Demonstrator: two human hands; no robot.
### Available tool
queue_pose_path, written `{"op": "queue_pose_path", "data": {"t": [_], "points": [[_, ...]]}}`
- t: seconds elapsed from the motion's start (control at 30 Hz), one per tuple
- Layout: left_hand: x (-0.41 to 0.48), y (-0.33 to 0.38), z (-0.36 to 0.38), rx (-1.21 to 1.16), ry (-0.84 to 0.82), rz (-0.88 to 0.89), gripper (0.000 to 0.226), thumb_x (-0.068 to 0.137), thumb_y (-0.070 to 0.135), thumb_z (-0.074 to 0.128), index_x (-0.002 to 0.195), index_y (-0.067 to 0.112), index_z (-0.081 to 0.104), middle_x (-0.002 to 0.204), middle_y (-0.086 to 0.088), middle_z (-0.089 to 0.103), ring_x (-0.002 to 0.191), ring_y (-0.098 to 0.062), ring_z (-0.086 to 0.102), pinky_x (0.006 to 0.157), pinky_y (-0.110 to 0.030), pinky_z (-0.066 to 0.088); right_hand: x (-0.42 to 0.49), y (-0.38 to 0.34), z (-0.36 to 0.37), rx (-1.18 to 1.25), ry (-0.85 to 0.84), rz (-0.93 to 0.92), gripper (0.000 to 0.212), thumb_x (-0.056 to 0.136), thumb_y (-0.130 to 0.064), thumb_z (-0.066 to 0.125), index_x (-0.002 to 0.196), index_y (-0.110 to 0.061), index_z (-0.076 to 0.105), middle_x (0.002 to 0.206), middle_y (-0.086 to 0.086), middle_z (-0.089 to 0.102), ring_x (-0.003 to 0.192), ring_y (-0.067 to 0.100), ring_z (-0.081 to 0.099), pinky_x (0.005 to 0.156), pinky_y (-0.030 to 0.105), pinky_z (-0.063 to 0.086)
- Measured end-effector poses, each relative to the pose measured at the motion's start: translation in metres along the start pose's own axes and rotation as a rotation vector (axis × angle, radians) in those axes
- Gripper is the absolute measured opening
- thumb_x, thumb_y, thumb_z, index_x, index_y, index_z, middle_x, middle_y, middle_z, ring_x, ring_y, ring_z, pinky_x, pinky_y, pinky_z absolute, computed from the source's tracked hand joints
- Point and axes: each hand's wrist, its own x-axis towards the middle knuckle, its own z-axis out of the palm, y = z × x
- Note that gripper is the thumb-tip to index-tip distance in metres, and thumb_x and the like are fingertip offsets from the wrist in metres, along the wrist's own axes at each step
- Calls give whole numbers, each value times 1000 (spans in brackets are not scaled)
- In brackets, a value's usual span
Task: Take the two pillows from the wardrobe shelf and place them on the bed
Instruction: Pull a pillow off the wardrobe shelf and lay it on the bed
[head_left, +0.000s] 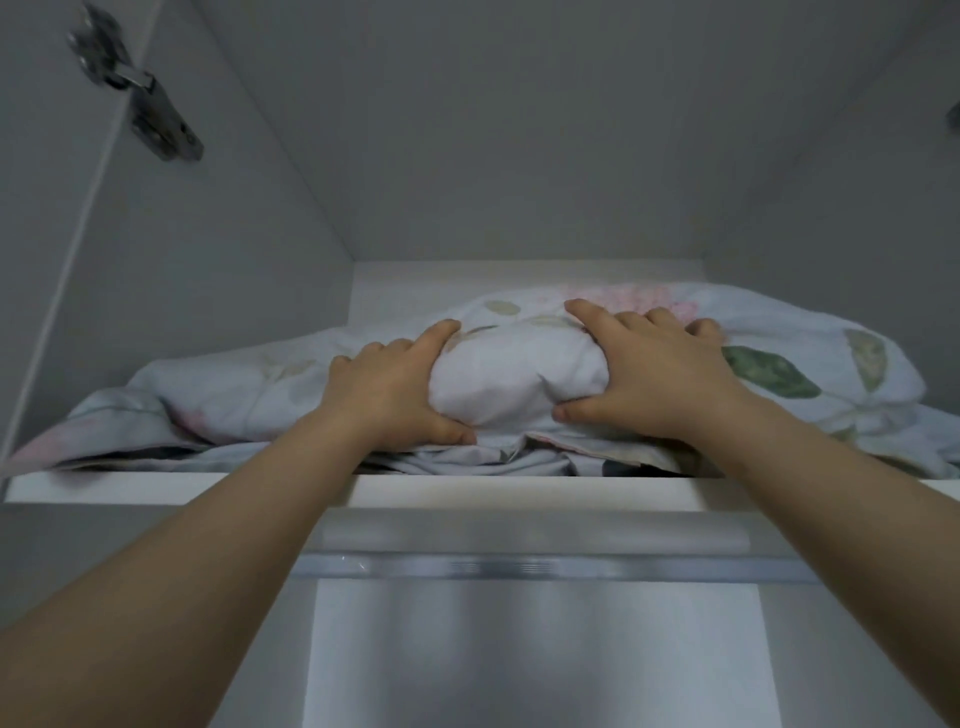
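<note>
A pillow (514, 374) in a pale cover printed with green leaves and pink flowers lies across the white wardrobe shelf (156, 488), high in front of me. My left hand (387, 392) grips its front bulge from the left, thumb underneath. My right hand (649, 376) clamps the same bulge from the right, fingers over the top. Beneath it, more of the same printed fabric (571, 457) is bunched up; I cannot tell whether that is the second pillow. The bed is out of view.
The wardrobe's grey side walls close in on both sides and its ceiling is just above. A metal door hinge (150, 111) sits on the upper left wall. Under the shelf runs a metal hanging rail (545, 566).
</note>
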Motion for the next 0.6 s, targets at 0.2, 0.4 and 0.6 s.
{"op": "queue_pose_path", "data": {"t": [0.2,0.4,0.6], "points": [[-5,3,1,-68,190,30,34,75,46,65,96,19,61,99,-3,69,93,-28,61,66,-30,39,-5,-9,12,83,39,3,43,74,-62,55,85,-20,55,103,8,68,93,31,61,66,29,36],[-13,9,-8,125,806,254,14,64,22,61,68,9,58,61,-9,58,55,-29,57,46,-27,25,-22,-9,4,206,109,33,35,81,-53,50,82,-19,42,80,7,60,73,30,51,58,31,32],[-26,21,-20,101,1123,224,21,59,23,68,76,15,59,63,-7,56,59,-28,53,62,-31,24,-31,-3,2,302,598,67,33,74,-39,51,61,-15,31,47,-8,28,42,17,26,45,23,13]]}}
